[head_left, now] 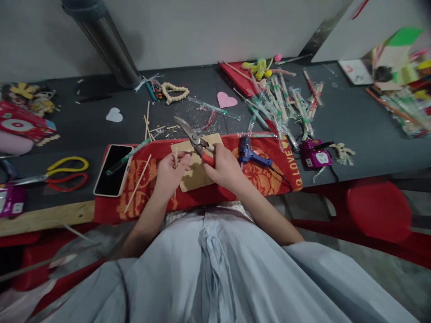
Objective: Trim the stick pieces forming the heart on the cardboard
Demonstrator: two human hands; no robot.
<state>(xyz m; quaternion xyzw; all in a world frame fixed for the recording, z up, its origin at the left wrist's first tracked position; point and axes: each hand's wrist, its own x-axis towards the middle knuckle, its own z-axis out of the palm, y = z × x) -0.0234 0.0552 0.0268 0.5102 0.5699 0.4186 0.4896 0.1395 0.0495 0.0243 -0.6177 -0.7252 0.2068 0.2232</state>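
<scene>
Left of centre, a long stick point(138, 183) was seen uncut on the red towel point(107, 207). At centre, over a tan card point(186, 183), a thin stick point(176, 158) was pinched in the left hand point(172, 172); shears point(194, 139) were gripped by the right hand point(226, 167), fingers curled round. Beyond, short pieces point(173, 127) were scattered on the surface point(363, 152); cutting was judged partly done. At upper centre, a heart-shaped outline point(177, 99) was noted; at upper right, sticks in wrappers point(278, 101) were judged unused.

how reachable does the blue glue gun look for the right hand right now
Probably yes: the glue gun lies on the red towel close beside the right hand, nothing visibly between them, though the hand holds the pruning shears.
</scene>
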